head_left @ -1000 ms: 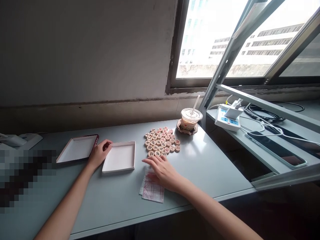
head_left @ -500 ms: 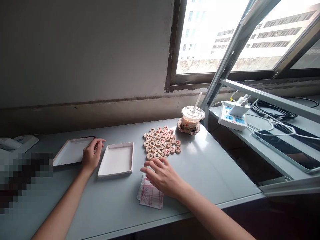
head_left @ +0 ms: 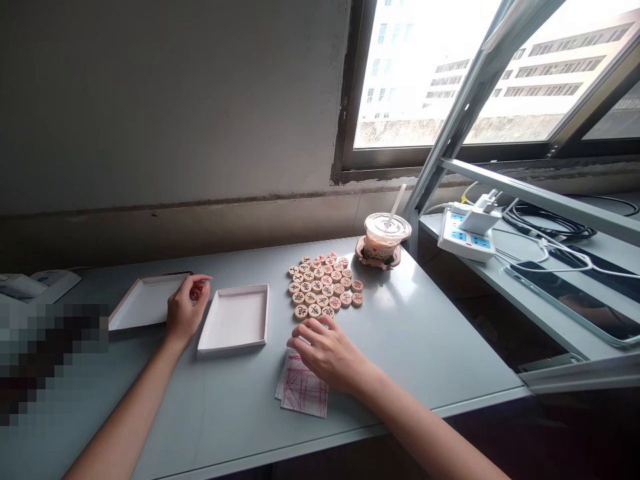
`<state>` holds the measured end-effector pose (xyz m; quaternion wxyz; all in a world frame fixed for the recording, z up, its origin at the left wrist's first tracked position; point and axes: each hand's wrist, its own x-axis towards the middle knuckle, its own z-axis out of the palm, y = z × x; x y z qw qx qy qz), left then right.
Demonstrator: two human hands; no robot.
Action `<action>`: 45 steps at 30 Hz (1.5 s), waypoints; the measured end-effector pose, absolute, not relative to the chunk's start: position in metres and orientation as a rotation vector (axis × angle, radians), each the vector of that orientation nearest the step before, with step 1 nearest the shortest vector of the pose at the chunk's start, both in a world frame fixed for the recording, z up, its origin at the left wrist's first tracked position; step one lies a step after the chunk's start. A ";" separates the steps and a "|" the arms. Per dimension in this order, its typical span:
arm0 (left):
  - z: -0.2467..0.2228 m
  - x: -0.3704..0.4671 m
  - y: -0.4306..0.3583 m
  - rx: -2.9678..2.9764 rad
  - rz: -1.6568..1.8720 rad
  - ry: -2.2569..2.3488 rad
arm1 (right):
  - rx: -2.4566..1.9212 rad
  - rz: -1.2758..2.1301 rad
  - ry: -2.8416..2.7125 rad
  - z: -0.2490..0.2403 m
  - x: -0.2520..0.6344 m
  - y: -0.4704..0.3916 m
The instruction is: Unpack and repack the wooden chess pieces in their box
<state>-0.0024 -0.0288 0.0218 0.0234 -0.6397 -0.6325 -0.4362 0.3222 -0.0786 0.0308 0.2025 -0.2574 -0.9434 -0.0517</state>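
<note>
Several round wooden pieces with red and black characters [head_left: 327,289] lie in a flat cluster on the grey table. My right hand [head_left: 325,350] hovers at the near edge of that cluster, fingers bent and apart, nothing visible in it. Partly beneath it lies a folded sheet with red lines [head_left: 304,390]. My left hand [head_left: 188,308] is between two shallow white box halves, over the edge of the left one [head_left: 145,303]. Its fingers are curled together, and whatever they may hold is hidden. The other box half [head_left: 235,319] stands just right of it, its inside bare.
A lidded drink cup with a straw [head_left: 385,237] stands in a carton holder at the table's back right. Beyond are a metal frame, a power strip [head_left: 465,233], cables and a phone [head_left: 570,300] on a shelf.
The fingers of my right hand have drawn slightly to the right and closer together. My left hand stays in nearly the same place.
</note>
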 end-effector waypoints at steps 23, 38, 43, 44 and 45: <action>0.020 -0.004 -0.028 -1.984 -1.299 -1.914 | -0.905 -0.152 -2.601 0.035 0.328 -0.073; 0.020 -0.003 -0.028 -2.010 -1.282 -1.902 | -0.960 -0.162 -2.567 0.038 0.331 -0.072; 0.021 -0.003 -0.028 -2.020 -1.284 -1.896 | -1.001 -0.046 -2.566 0.040 0.333 -0.072; 0.021 -0.003 -0.028 -2.022 -1.285 -1.888 | -1.017 -0.011 -2.564 0.040 0.333 -0.073; 0.022 -0.002 -0.028 -2.025 -1.286 -1.875 | -1.040 0.025 -2.559 0.040 0.333 -0.076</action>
